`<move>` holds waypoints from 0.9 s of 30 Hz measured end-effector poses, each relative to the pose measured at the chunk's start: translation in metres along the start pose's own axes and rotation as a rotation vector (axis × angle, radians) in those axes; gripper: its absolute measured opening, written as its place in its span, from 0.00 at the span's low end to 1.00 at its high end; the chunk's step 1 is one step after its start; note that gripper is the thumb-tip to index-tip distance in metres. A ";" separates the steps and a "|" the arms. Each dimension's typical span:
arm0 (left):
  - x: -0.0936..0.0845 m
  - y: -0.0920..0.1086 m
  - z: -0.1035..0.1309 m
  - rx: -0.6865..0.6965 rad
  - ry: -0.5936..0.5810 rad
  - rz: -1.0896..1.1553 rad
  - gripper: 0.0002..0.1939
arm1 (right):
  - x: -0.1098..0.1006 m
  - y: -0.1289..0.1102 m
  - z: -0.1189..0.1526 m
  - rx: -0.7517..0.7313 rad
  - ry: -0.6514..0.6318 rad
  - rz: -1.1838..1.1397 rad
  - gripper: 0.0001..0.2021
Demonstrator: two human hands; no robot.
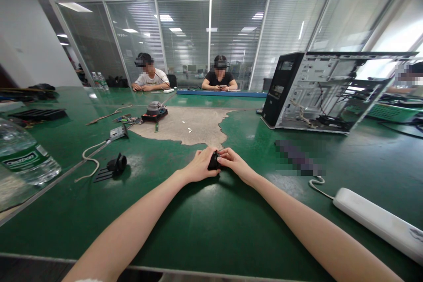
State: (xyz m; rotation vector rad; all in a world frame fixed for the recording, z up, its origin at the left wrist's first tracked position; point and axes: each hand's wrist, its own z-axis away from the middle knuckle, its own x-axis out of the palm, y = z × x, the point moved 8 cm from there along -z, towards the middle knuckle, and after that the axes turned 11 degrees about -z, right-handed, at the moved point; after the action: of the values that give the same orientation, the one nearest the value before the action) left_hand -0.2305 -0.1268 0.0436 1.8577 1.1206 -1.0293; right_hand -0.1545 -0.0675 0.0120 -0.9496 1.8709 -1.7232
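Here's the big green table (pixel 198 229), smooth and glossy, catching the ceiling lights. On it stands the computer case (pixel 310 86), a boxy metal shell with a black front, its side open on bare framing. Then the worn patch (pixel 201 125), dull, pale and raggedly bordered. Nearer lies the power strip (pixel 376 222), long white plastic with rounded ends; across from it, the water bottle (pixel 28 154), clear, with a green label. And the hands! The left hand (pixel 201 165) curls closed, the right hand (pixel 233 161) bends its fingertips in, both gripping the small black piece (pixel 213 162) just short of the patch. It looks hard and dark, though fingers cover too much for me to tell its shape.

Now the room: smooth green runs between the forearms back to the table's near edge. The case's lower corner stands well apart, rightward; the strip lies outside the right forearm.
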 end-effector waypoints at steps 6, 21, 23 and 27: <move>0.000 0.000 0.000 -0.001 -0.002 -0.007 0.28 | 0.004 -0.003 0.002 0.008 -0.066 0.001 0.14; 0.000 0.000 0.000 -0.001 0.001 -0.005 0.29 | 0.000 -0.003 0.001 -0.038 0.019 0.033 0.15; 0.000 0.000 0.000 -0.002 -0.006 -0.001 0.28 | -0.001 -0.005 0.002 -0.057 0.020 0.012 0.15; -0.001 -0.003 0.001 -0.030 -0.011 0.000 0.27 | -0.014 -0.005 0.003 -0.061 0.084 -0.026 0.14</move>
State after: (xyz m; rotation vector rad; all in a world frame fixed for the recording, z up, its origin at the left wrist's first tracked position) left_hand -0.2339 -0.1264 0.0432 1.8265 1.1230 -1.0166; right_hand -0.1426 -0.0594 0.0142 -0.9419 1.9832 -1.7550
